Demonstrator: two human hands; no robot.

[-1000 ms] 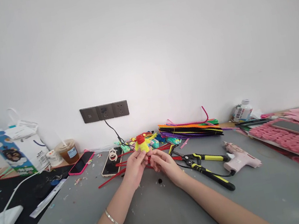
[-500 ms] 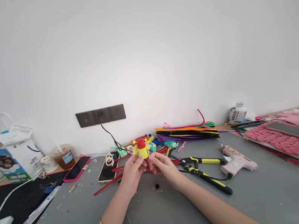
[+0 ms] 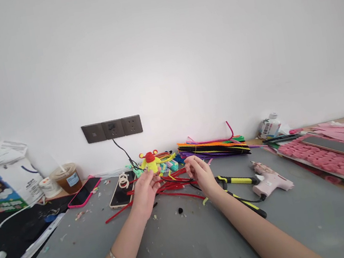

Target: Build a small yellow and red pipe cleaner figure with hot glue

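My left hand (image 3: 144, 191) pinches a small yellow figure (image 3: 151, 165) with a red top and two round red-and-yellow ears, held upright. My right hand (image 3: 200, 173) is apart from it, raised to the right, its fingers loosely bent and nothing visible in them. Under and between the hands lie several red pipe cleaners (image 3: 173, 186) and a black cable. A small black pompom (image 3: 180, 211) rests on the grey table nearer to me. Yellow-and-black pliers (image 3: 238, 180) are partly hidden behind my right forearm.
A pink glue gun (image 3: 270, 180) lies to the right, with a bundle of coloured pipe cleaners (image 3: 215, 148) by the wall. On the left are two phones (image 3: 84, 193), a drink cup (image 3: 67, 179) and a paper bag (image 3: 5, 179). Pink knitted-looking material (image 3: 326, 162) covers the far right.
My hands have parted. The left has carried the yellow figure a little left and up, while the right has let go and moved right and up. The view has shifted slightly.
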